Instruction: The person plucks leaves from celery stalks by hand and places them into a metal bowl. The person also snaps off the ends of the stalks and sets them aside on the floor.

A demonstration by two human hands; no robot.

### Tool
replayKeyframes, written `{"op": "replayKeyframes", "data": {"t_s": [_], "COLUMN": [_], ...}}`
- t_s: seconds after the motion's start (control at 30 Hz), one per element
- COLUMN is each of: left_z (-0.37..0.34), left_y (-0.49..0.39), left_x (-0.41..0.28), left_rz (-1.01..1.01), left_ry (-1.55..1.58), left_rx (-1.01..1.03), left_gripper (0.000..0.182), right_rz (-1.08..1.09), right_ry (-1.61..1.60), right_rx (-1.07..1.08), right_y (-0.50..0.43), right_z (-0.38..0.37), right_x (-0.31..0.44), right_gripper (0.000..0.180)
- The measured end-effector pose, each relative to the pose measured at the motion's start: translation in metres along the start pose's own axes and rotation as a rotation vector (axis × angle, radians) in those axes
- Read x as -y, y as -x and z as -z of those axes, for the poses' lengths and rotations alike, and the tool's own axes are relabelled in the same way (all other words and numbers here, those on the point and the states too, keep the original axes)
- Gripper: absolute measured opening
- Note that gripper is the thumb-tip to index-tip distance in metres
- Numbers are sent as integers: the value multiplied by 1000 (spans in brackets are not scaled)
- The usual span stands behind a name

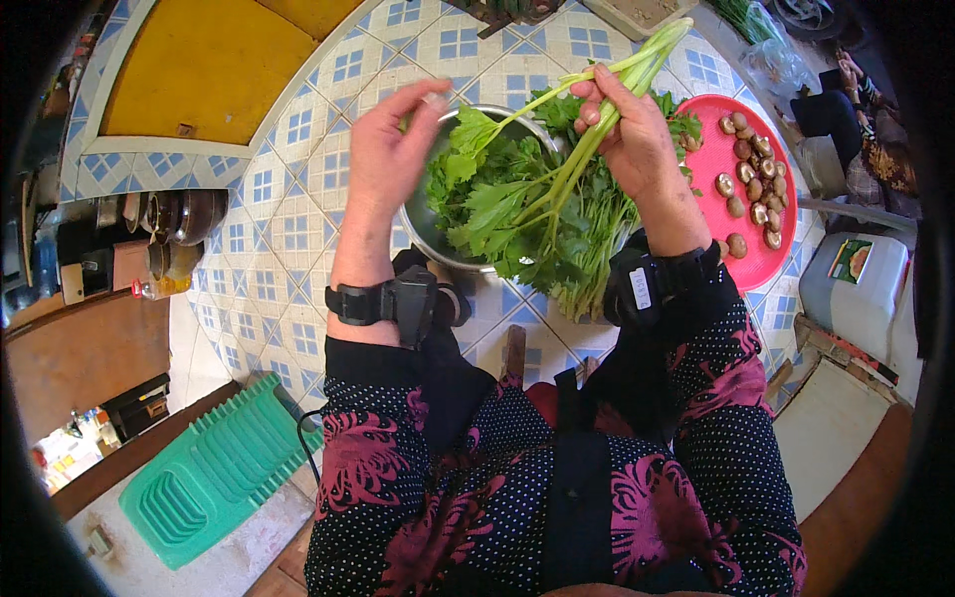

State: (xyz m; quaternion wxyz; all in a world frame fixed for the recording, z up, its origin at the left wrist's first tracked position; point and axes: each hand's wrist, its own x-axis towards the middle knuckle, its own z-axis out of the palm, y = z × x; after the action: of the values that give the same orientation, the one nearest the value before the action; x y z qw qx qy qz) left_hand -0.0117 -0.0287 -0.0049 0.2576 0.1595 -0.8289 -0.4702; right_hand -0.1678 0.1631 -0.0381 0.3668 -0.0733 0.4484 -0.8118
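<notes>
My right hand point(630, 127) grips leafy celery stalks point(589, 145), their pale base pointing to the upper right and their leaves hanging down to the left. Above the left rim of a metal bowl point(418, 242) is my left hand point(392, 142), fingers curled and somewhat blurred; whether it holds anything cannot be told. Green leaves point(455, 160) lie in the bowl. More leafy stalks point(597, 261) are heaped on the tiled floor beside it, partly under the held celery. At their right, a pink plastic tray point(753, 269) carries several brown mushrooms point(753, 190).
A green plastic rack point(216, 477) stands at the lower left. At the right are a whitish plastic container point(854, 291) and a wooden-framed chair point(835, 433). Another person point(858, 97) is partly visible at the upper right. A shallow box point(634, 19) sits at the top.
</notes>
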Motion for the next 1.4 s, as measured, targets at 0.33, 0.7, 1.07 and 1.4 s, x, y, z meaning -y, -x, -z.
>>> {"op": "replayKeyframes", "data": {"t_s": [0.33, 0.7, 1.07, 1.4], "left_z": [-19, -28, -32, -36], "left_y": [7, 14, 16, 16], "left_x": [-8, -10, -3, -4], "left_rz": [-358, -296, -81, -78], "left_ry": [-675, -727, -352, -623], "left_rx": [125, 272, 370, 439], "left_gripper": [18, 20, 18, 16], "right_rz": [-1, 209, 232, 179], "right_ry": [22, 225, 262, 271], "right_rx": [11, -26, -13, 73], "right_y": [0, 2, 2, 4], "right_z": [-1, -2, -1, -5], "right_x": [-1, -6, -4, -5], "right_gripper": [22, 17, 17, 18]}}
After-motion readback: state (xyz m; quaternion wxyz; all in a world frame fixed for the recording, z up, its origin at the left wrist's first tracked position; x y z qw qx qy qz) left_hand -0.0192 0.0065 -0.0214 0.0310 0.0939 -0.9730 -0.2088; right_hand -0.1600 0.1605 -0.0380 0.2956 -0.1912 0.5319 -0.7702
